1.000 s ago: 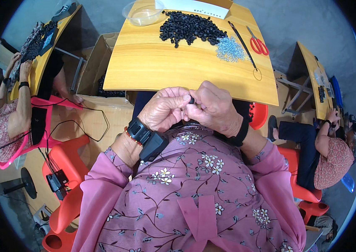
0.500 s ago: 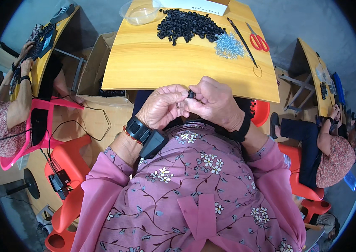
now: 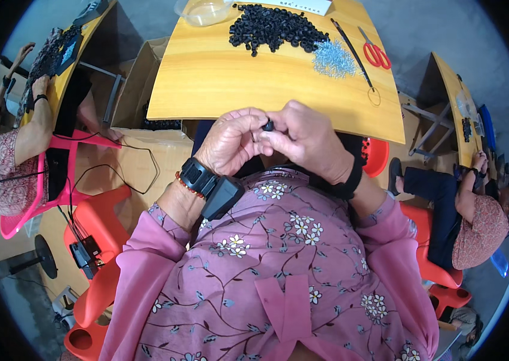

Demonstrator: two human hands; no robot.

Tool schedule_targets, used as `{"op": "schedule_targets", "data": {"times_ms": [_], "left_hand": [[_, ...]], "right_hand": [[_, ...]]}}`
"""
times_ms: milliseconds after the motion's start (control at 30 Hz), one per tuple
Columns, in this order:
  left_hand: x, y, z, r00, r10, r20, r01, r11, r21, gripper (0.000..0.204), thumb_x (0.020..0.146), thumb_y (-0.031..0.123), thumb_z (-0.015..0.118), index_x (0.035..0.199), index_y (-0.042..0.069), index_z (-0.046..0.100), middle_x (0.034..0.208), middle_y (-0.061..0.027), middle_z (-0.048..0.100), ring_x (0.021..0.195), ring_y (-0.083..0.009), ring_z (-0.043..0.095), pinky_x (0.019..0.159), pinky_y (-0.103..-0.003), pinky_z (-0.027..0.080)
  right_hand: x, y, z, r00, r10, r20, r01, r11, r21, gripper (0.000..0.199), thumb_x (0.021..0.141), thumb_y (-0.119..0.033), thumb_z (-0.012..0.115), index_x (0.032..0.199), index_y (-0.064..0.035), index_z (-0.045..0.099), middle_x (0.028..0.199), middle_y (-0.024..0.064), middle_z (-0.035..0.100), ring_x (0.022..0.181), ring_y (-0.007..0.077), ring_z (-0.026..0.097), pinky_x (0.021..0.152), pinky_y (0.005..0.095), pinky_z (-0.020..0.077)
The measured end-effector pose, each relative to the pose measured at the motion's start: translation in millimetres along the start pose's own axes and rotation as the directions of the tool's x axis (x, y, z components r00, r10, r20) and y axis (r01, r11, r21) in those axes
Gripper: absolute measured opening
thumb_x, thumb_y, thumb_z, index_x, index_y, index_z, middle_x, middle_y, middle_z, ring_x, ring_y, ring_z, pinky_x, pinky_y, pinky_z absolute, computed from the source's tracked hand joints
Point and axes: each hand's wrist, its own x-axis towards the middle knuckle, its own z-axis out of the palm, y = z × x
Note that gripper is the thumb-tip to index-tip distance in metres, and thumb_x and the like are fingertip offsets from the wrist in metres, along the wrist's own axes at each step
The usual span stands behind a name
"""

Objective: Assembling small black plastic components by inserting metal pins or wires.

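Note:
Near the front edge of the table, my left hand (image 3: 233, 141) and my right hand (image 3: 309, 143) meet, fingertips pinched together. A small black ring-like piece (image 3: 267, 125) sits between them, gripped by the fingers of both hands; its exact kind is too small to tell. Farther up the wooden table (image 3: 206, 90) lies a heap of similar small black pieces (image 3: 275, 27). Beside that heap is a pile of tiny light-blue and clear pieces (image 3: 334, 59). To its right rests a thin black rod (image 3: 350, 51) with a loop at its near end.
Red-handled scissors (image 3: 376, 55) lie at the table's right side, a clear plastic bowl (image 3: 203, 13) at the far left, a white box (image 3: 302, 5) at the back. Below are a cardboard box (image 3: 140, 90) and a red stool (image 3: 376, 157). Other people work at tables on both sides.
Both hands stay joined on the black piece, shifting slightly left and up, and its angle looks changed. The view has tilted a little. At left, a co-worker's hand has lifted off their work.

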Motion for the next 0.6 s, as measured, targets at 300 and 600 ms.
{"op": "schedule_targets", "data": {"times_ms": [300,600], "left_hand": [[-13,53,-13,0.819,0.552,-0.156,-0.544,0.834,0.094,0.021,0.094,0.009,0.066,0.115,0.005,0.063,0.110,-0.0155,0.067,0.093,-0.0221,0.064,0.089,-0.036,0.054],[-39,128,-67,0.411,0.699,-0.586,-0.737,0.633,0.237,0.013,0.097,-0.001,0.057,0.104,-0.013,0.057,0.107,-0.0220,0.061,0.098,-0.0301,0.064,0.094,-0.037,0.057]], "right_hand": [[-19,17,-34,0.932,0.342,0.120,-0.362,0.892,0.272,0.013,0.087,-0.011,0.070,0.088,0.0009,0.067,0.071,0.0087,0.063,0.066,0.0183,0.062,0.061,0.0300,0.0492],[-70,53,-19,0.895,0.259,0.364,-0.271,0.962,-0.020,0.015,0.088,-0.013,0.064,0.083,0.0001,0.065,0.079,0.0175,0.064,0.079,0.0386,0.064,0.072,0.0456,0.0511]]}}
